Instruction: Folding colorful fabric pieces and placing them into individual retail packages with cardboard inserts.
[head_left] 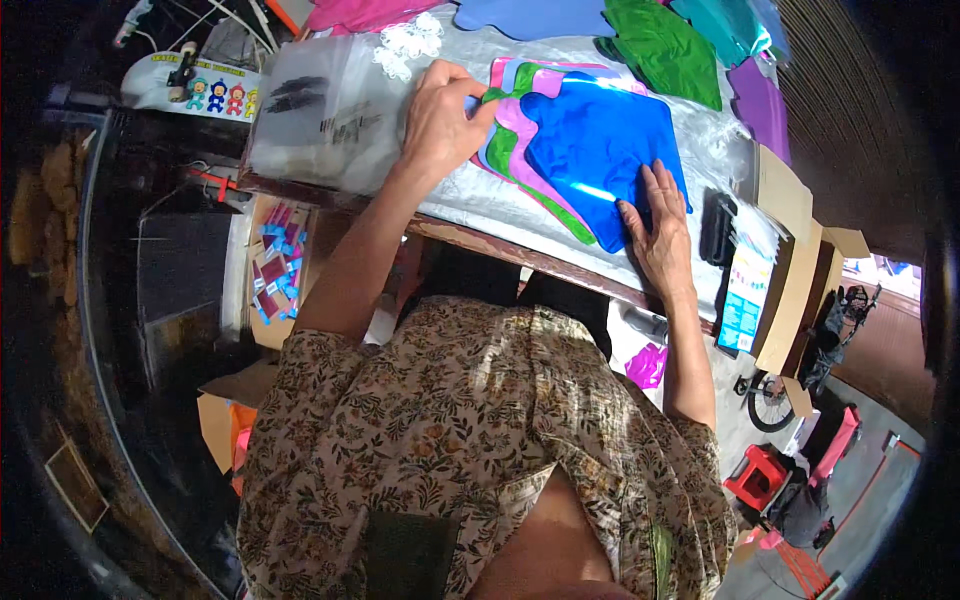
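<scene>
A fanned stack of flat, shiny foil pieces with curved outlines, perhaps uninflated foil balloons, lies on the table before me. On top is a blue foil piece; pink foil and green foil edges stick out at its left. My left hand is at the stack's upper left, thumb and fingers closed on a green foil tab. Palm down, my right hand rests with fingers stretched on the blue piece's lower right edge.
A clear plastic bag and white curled ties lie left. Beyond are more foil pieces: green, purple. A black object and open carton stand right. Below the table's left edge sits a box of small packets.
</scene>
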